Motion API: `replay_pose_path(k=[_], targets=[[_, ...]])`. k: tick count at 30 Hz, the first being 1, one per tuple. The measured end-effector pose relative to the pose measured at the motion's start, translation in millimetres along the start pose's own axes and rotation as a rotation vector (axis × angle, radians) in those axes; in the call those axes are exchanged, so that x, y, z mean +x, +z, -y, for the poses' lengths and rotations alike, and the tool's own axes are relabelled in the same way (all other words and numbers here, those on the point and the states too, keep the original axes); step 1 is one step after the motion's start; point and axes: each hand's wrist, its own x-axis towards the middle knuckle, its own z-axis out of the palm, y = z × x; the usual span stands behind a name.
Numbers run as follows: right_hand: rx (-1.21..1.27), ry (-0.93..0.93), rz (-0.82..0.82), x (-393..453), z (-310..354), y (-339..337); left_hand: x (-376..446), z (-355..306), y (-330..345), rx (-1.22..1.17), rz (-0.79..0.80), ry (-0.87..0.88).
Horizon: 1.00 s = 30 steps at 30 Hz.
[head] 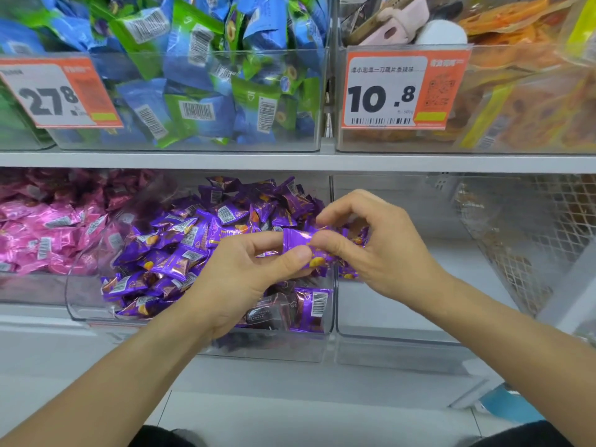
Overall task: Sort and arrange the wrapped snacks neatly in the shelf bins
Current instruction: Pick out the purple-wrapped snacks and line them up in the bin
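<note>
- Two bare forearms come up from the bottom corners of the view, with no sleeves, watch or bracelet showing on them.
- The left hand (245,279) wears no glove and no ring; its thumbnail is short and unpainted.
- The right hand (377,246) is likewise ungloved and ringless.
- Dark clothing (161,437) shows along the bottom edge.

Left price tag (58,91) cut by frame edge, held purple snack (298,241) half hidden behind fingers, tag small print unreadable
</note>
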Motion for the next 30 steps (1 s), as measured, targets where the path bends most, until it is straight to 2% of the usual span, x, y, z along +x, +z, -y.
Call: replay_pose_path(k=[3,6,9,11,17,21,24,26,30], targets=[[0.210,0.251,0.228,3.3,-1.5,-11.1,-0.6,-0.1,2.4,-0.012,0.039,0.016],[0.339,0.322,0.417,6.2,0.0,-32.9,-2.1,-0.3,4.5,0.046,0.037,0.076],[0.284,0.292,0.437,7.7,5.5,-48.8,-2.3,0.8,12.0,0.123,-0.050,0.186],[0.201,0.239,0.458,5.7,6.8,-54.5,-2.3,2.6,19.2,0.189,-0.055,0.230],[0.000,0.179,0.525,1.6,-5.0,-63.0,2.8,10.3,33.9,0.425,-0.028,0.306],[-0.067,0.197,0.529,1.4,-15.4,-68.7,10.1,17.4,31.6,0.670,-0.100,0.340],[-0.293,0.245,0.481,2.7,-46.4,-75.6,11.8,19.1,26.1,0.843,-0.008,0.302],[-0.443,0.269,0.529,-2.1,-67.1,-66.9,11.7,21.2,23.7,0.907,0.073,0.284],[-0.457,0.179,0.560,-7.6,-92.4,-32.0,12.6,25.3,19.4,0.874,0.095,0.289]])
